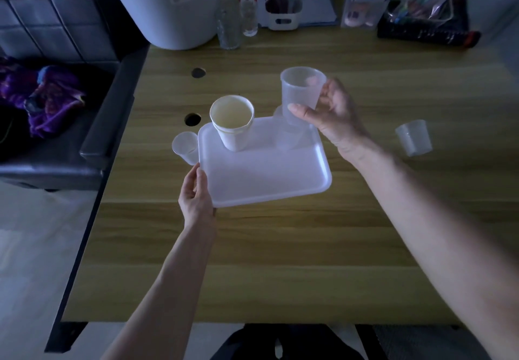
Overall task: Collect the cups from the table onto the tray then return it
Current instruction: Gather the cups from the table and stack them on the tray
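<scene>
Hands: left hand (195, 194) grips the white rectangular plastic tray (266, 174) at its near-left corner. A small clear cup (184, 146) stands beside it; a white paper cup (233, 123) on it. Right hand (334, 115) holds a translucent plastic cup (301, 90) above the tray's far edge, apparently over another. A further translucent cup (414, 137) sits on the wooden bench (280, 247).

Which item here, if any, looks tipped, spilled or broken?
Nothing stands out. The paper cup stands upright on the tray, and the clear cups by the tray's left edge and off to the right are upright, with no spill visible.
</scene>
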